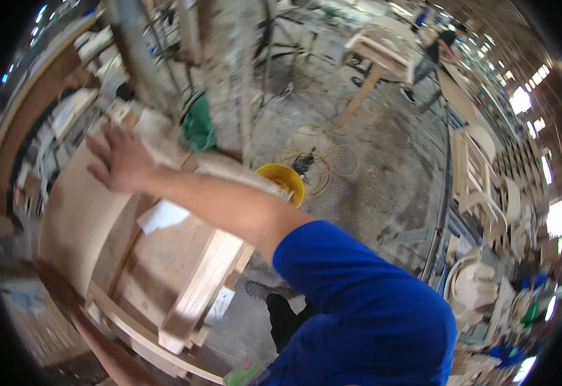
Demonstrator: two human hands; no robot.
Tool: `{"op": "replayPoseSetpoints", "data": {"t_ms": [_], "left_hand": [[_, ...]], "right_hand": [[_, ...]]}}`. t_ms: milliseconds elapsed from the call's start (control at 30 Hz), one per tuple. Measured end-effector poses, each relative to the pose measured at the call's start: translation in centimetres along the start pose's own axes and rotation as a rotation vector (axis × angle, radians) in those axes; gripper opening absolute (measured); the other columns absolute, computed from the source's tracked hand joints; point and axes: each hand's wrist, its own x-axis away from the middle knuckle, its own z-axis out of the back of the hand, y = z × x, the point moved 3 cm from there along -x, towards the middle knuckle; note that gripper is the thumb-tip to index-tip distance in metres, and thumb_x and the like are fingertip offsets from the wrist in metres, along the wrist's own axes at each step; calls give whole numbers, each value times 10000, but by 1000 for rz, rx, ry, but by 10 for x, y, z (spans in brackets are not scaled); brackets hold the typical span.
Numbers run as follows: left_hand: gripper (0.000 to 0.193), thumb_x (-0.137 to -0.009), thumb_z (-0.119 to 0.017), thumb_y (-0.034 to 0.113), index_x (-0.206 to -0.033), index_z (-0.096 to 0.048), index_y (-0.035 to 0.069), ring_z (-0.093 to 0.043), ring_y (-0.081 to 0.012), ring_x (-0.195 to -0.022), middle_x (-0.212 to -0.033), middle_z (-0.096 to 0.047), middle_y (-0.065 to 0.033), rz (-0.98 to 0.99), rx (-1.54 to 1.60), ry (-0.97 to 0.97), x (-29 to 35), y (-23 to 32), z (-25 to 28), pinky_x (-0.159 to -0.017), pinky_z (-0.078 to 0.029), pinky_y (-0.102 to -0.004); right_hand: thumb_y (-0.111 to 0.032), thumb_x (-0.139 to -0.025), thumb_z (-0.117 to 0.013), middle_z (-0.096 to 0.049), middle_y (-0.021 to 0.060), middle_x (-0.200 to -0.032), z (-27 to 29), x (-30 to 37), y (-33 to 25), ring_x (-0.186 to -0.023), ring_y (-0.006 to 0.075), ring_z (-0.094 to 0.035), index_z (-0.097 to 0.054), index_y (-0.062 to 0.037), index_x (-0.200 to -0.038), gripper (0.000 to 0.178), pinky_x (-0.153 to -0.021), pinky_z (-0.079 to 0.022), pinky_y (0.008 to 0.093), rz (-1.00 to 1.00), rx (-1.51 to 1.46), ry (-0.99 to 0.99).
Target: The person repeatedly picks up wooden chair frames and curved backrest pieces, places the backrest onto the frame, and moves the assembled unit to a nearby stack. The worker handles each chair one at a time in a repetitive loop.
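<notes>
The right hand [120,161], fingers spread, is at the far end of the curved wooden panel [78,209] on the left; the left hand [57,283] is by its near end, finger pose unclear.

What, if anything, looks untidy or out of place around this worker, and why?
A pale hose or cord lies in loose, tangled loops on the floor beside the yellow bucket; left uncoiled, it might trip someone.

White glare from windows [561,219] at right; blur; black rim
</notes>
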Motion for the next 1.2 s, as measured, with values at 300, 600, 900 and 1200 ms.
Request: {"op": "replayPoseSetpoints", "data": {"t_ms": [300,600,900,1200], "left_hand": [[710,-1124,-345,490,-1591,-320,-44,-391,-408,-1484,-1624,-355,-277,102,-494,-99,143,12,34,-1201,-357,-462],[644,-1083,-505,489,-1242,-641,-121,-662,-235,-958,-1063,-718,-149,828,-362,43,572,56,98,-842,-552,-383],[684,-1023,-512,633,-1069,-634,-38,-610,-192,-531,-662,-587,-82,1030,-87,196,601,102,52,-481,-502,-343],[724,-1010,-539,622,-1046,-686,-86,-663,-202,-564,-688,-642,-124,917,-215,158,506,104,39,-523,-530,-361]], "right_hand": [[-451,-993,-590,-386,268,-1592,145,260,69,-1453,444,-393,-376,-100,-1594,728,-1191,-329,540,-100,-31,-288],[-408,-1015,-593,-662,239,-1192,260,541,51,-1104,350,-660,-527,-26,-1414,556,-967,-497,445,-891,-341,-622],[-328,-1044,-582,-627,134,-701,249,499,82,-613,243,-643,-643,6,-1063,340,-617,-522,419,-591,-162,-354],[-449,-1051,-547,-640,123,-754,203,397,108,-582,217,-641,-658,14,-1076,476,-575,-510,382,-531,-221,-368]]}}
